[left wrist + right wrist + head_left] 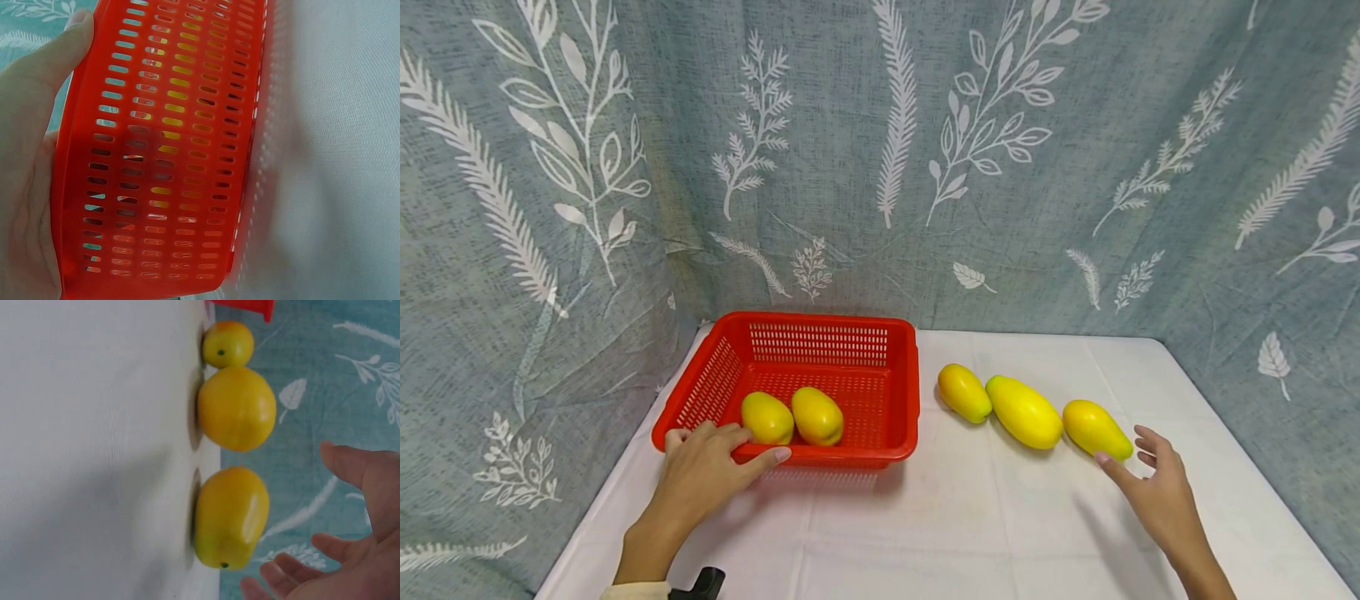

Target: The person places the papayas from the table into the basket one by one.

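My left hand [706,467] grips the near-left rim of a red plastic basket [902,392], its fingers over the edge and the thumb along the rim. Two yellow mangoes [767,418] lie side by side in the basket near those fingers. On the right, my right hand [1161,492] hovers with fingers spread, just beside the rightmost mango [1097,429]; in the right wrist view a gap shows between the hand and this mango [231,519]. To its left are a longer, bright yellow fruit [1024,412] and another mango [964,392], close together.
A white cloth [925,533] covers the table under the basket and fruit. Blue-grey curtains [850,167] with white leaf prints stand behind and at both sides. A small black object [703,581] shows at the left wrist.
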The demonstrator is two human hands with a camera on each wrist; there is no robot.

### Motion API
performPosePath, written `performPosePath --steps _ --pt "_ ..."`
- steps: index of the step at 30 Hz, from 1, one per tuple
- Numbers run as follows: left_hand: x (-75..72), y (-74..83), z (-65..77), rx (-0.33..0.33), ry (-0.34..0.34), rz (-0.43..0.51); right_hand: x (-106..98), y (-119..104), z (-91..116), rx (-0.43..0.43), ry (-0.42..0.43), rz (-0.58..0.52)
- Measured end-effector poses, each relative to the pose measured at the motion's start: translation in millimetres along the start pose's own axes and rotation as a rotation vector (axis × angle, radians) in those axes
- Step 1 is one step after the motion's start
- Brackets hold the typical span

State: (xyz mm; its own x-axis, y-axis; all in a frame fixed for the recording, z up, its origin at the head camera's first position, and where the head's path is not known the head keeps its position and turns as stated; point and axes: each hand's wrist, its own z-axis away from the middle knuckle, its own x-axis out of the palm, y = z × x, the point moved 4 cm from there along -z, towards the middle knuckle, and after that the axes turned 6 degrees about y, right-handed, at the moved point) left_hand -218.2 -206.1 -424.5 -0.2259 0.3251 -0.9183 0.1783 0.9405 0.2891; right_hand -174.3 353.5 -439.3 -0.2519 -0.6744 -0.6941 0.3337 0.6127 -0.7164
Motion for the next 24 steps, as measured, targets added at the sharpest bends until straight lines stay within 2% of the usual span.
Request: performPosePath --steps 13,19,24 --pt "1.9 -1.5 -0.5 -0.01 -0.021 0.003 12.7 7.3 -41.1 -0.103 -0.073 0.09" --pt "0.4 -0.7 -0.2 -0.011 -0.018 0.006 21.3 7.0 -52.3 -0.183 -0.077 0.079" --pt "-0.4 -0.6 -0.2 -0.01 -0.018 0.002 27.2 7.1 -59.0 -0.185 -0.082 0.074"
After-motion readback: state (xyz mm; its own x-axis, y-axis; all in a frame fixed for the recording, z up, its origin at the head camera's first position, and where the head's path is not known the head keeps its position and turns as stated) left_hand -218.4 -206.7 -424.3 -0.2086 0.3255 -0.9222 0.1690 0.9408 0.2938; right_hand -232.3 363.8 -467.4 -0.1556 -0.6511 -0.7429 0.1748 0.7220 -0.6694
